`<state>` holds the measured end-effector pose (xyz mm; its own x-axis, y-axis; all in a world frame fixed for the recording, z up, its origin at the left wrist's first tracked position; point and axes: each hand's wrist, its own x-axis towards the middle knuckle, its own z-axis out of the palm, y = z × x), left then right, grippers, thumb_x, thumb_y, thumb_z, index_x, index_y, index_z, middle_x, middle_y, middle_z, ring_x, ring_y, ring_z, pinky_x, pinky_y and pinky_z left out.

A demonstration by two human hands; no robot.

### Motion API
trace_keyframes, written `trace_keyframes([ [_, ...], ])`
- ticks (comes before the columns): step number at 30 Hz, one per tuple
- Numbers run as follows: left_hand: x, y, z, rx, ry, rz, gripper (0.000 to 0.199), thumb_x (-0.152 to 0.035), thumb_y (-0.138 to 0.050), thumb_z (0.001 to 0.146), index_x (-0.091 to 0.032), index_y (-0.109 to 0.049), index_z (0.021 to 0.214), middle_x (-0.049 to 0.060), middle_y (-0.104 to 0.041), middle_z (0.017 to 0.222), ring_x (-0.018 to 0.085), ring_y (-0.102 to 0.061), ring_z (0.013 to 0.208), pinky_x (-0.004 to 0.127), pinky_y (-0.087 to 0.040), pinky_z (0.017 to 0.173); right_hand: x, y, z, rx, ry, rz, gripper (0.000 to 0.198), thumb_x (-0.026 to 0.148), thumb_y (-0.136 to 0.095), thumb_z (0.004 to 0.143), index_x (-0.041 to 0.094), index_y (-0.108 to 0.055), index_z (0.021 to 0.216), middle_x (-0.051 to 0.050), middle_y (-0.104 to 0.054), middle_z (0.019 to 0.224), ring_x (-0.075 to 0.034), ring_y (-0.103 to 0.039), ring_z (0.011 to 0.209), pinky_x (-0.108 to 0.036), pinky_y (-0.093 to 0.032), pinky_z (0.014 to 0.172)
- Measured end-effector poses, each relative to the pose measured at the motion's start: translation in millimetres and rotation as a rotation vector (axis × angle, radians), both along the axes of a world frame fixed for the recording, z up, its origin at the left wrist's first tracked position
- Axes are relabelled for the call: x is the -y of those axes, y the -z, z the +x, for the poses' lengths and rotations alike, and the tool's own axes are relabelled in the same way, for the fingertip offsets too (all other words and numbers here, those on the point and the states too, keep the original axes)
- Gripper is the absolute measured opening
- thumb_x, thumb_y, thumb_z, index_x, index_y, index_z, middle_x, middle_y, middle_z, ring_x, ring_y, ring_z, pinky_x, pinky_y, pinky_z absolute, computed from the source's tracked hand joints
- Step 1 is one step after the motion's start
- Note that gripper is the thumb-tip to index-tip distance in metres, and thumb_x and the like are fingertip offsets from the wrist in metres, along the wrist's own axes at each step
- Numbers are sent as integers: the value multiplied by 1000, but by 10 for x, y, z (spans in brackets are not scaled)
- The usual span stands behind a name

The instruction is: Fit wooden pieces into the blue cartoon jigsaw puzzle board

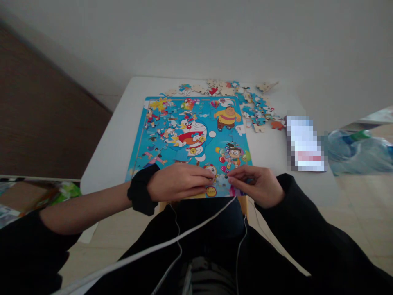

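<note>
A cartoon jigsaw puzzle [211, 133] with a blue border lies at the near edge of the white table. My left hand [182, 180] rests over its lower part, fingers stretched out and fingertips beside a round cartoon face. A pale blue puzzle piece [222, 180] shows between my two hands, near the bottom edge. From the right, my right hand [260, 185] pinches at this piece with thumb and fingers. The fingertips partly cover it, so whether it lies flat cannot be seen. Gaps and raised edges show among pieces on the puzzle's left side.
Loose puzzle pieces [258, 108] are heaped behind and right of the puzzle. A phone [307, 143] with a blurred screen lies at the table's right. A white cable [184, 235] runs across my lap. Plastic bottles [359, 149] are beyond the table, and a wall stands behind it.
</note>
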<state>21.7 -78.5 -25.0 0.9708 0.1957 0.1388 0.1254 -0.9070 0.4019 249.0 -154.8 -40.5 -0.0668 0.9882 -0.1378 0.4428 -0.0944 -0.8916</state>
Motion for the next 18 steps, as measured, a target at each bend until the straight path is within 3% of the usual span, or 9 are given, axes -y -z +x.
trace_keyframes([
  [12,16,-12,3,-19,-3,22,31,-26,-35,95,-16,-60,111,6,-61,117,15,-59,100,23,-47,85,7,-56,-28,255,-15,152,9,28,-62,72,21,-68,70,3,-65,56,-9,-58,48,-21,-50,53],
  [18,13,-22,14,-19,3,7,31,-25,-35,95,-15,-61,109,6,-61,116,16,-59,100,23,-47,84,72,-43,-66,229,55,179,17,27,-61,75,22,-69,89,2,-66,63,-8,-58,49,-20,-49,49],
])
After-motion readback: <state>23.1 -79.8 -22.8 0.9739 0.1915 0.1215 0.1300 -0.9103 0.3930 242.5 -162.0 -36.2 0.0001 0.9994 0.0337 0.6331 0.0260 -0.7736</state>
